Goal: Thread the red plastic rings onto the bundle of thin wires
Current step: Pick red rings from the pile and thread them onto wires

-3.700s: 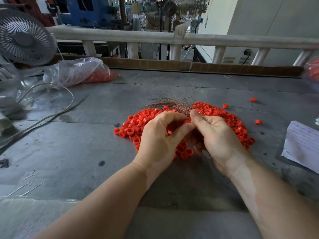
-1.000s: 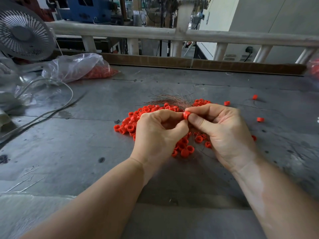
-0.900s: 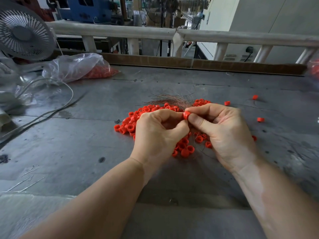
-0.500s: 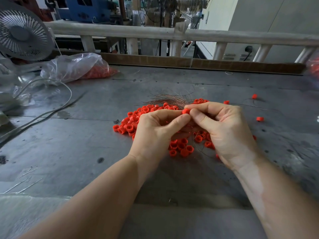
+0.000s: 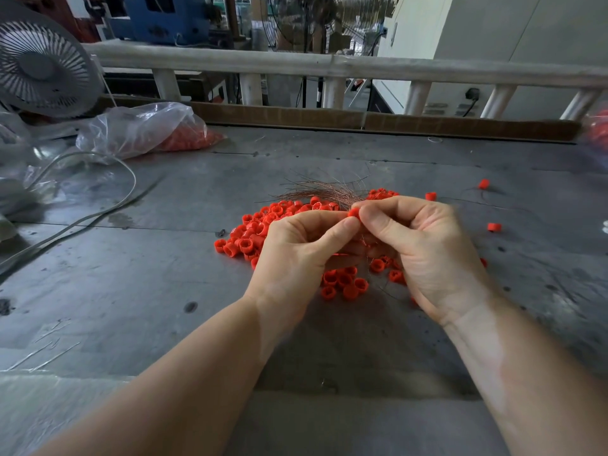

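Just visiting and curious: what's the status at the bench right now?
Left hand and right hand both pinch one red ring. Wire bundle fans out just beyond it. Loose ring pile beneath the hands; nothing blocking.

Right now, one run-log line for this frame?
step: threading | left hand: pinching red ring | right hand: gripping wire bundle | ring pile: on metal table

My right hand (image 5: pixel 424 248) rose off the pile of rings (image 5: pixel 263 225) to meet my left hand (image 5: pixel 296 255); between their fingertips I now pinch one red ring (image 5: pixel 354 212) at the wire bundle (image 5: pixel 322 190).
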The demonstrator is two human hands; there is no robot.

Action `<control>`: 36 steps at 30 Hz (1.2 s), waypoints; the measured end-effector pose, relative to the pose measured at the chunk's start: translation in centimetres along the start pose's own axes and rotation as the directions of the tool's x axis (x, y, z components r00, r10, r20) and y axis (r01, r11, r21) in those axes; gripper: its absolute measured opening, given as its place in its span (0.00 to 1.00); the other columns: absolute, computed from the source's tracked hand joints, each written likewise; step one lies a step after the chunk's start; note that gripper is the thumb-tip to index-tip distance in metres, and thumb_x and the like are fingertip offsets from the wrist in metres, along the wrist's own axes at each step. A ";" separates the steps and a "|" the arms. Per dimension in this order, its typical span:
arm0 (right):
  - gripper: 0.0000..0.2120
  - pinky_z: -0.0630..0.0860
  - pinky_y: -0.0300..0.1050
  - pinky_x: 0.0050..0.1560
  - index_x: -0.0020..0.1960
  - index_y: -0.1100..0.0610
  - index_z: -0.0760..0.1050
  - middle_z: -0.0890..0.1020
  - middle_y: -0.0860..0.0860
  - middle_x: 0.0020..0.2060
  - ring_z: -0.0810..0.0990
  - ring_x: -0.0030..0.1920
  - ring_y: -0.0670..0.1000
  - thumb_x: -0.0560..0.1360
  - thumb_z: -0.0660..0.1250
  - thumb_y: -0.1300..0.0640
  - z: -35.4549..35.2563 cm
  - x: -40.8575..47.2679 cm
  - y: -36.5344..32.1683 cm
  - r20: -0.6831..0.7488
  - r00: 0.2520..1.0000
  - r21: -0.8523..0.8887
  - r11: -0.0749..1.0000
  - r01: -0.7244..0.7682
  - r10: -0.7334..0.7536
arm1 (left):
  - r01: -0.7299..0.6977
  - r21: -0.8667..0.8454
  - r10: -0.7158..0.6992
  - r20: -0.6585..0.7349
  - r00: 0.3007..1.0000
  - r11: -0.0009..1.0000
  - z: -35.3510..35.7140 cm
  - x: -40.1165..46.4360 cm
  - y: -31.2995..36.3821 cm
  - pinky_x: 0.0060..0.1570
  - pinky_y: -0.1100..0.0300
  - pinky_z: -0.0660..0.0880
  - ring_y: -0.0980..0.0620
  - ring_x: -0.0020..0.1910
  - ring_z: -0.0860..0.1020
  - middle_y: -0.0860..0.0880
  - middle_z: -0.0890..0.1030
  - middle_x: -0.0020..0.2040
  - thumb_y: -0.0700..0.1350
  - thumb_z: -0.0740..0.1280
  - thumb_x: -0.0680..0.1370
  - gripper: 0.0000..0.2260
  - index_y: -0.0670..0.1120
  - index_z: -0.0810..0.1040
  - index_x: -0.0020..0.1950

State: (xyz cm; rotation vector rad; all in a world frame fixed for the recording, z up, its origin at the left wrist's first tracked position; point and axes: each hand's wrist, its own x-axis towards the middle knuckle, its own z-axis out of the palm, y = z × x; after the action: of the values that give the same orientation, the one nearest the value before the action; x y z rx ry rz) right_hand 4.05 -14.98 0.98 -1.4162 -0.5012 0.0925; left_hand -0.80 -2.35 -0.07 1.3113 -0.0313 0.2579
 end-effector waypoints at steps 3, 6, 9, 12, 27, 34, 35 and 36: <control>0.10 0.80 0.48 0.46 0.40 0.51 0.84 0.85 0.53 0.38 0.84 0.42 0.52 0.62 0.72 0.47 0.0 0.0 0.3 -0.007 1.000 -0.001 1.000 -0.010 0.010 | -0.036 0.068 0.037 -0.022 0.999 0.997 0.1 -0.1 -0.1 0.41 0.60 0.80 0.49 0.40 0.84 0.43 0.84 0.40 0.39 0.67 0.74 0.06 0.40 0.81 0.48; 0.06 0.79 0.44 0.44 0.40 0.50 0.84 0.85 0.51 0.37 0.84 0.42 0.50 0.65 0.70 0.52 0.1 0.0 0.5 0.002 1.000 -0.005 1.000 -0.015 0.015 | -0.086 0.164 0.094 -0.043 0.995 0.983 0.1 -0.1 -0.1 0.46 0.54 0.81 0.45 0.42 0.84 0.42 0.84 0.41 0.39 0.68 0.74 0.05 0.41 0.81 0.48; 0.06 0.79 0.42 0.42 0.39 0.51 0.84 0.85 0.51 0.36 0.84 0.41 0.49 0.65 0.69 0.54 0.2 -0.1 0.5 -0.015 1.000 -0.001 1.000 -0.012 0.012 | -0.123 0.275 0.143 -0.055 0.988 0.954 0.2 -0.1 -0.2 0.48 0.51 0.80 0.47 0.43 0.84 0.43 0.85 0.42 0.39 0.68 0.75 0.04 0.43 0.82 0.47; 0.05 0.78 0.39 0.40 0.37 0.52 0.84 0.84 0.51 0.34 0.83 0.38 0.48 0.65 0.69 0.55 0.4 -0.2 0.4 -0.031 1.000 0.025 1.000 -0.002 0.003 | -0.149 0.347 0.181 -0.063 0.982 0.926 0.2 -0.1 -0.2 0.50 0.48 0.79 0.47 0.44 0.83 0.44 0.84 0.42 0.40 0.68 0.75 0.05 0.43 0.82 0.49; 0.09 0.75 0.33 0.38 0.36 0.51 0.82 0.83 0.47 0.32 0.80 0.35 0.42 0.71 0.70 0.63 0.3 -0.1 0.1 -0.087 0.993 -0.121 0.990 0.071 -0.082 | -0.117 0.225 0.122 -0.009 0.993 0.967 0.2 -0.2 0.0 0.42 0.60 0.80 0.51 0.40 0.83 0.45 0.84 0.40 0.50 0.69 0.69 0.10 0.44 0.83 0.45; 0.07 0.75 0.35 0.31 0.37 0.55 0.83 0.83 0.51 0.32 0.81 0.33 0.46 0.67 0.67 0.54 0.9 -0.5 -0.1 -0.025 0.998 0.117 0.991 -0.060 0.063 | -0.062 0.150 0.070 -0.053 0.996 0.987 0.0 0.1 -0.2 0.38 0.63 0.79 0.52 0.37 0.82 0.46 0.84 0.37 0.42 0.69 0.72 0.05 0.42 0.82 0.44; 0.08 0.75 0.35 0.29 0.38 0.56 0.83 0.83 0.53 0.33 0.81 0.33 0.47 0.68 0.67 0.53 0.9 -0.5 -0.2 -0.015 0.996 0.137 0.987 -0.087 0.090 | -0.057 0.151 0.066 -0.061 0.996 0.987 0.0 0.1 -0.3 0.38 0.61 0.79 0.52 0.37 0.82 0.46 0.84 0.37 0.41 0.69 0.73 0.04 0.42 0.82 0.44; 0.10 0.76 0.36 0.29 0.40 0.57 0.83 0.84 0.54 0.34 0.82 0.33 0.48 0.68 0.67 0.52 1.0 -0.6 -0.2 0.003 0.993 0.146 0.983 -0.113 0.114 | -0.053 0.155 0.064 -0.065 0.996 0.986 0.0 0.1 -0.3 0.40 0.58 0.80 0.50 0.38 0.83 0.45 0.84 0.39 0.41 0.69 0.73 0.05 0.41 0.82 0.45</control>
State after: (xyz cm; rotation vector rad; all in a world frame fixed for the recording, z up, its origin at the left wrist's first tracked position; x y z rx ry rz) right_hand 3.08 -14.29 1.13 -1.3001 -0.4006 0.2130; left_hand -0.62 -2.42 -0.36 1.4548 0.0090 0.3617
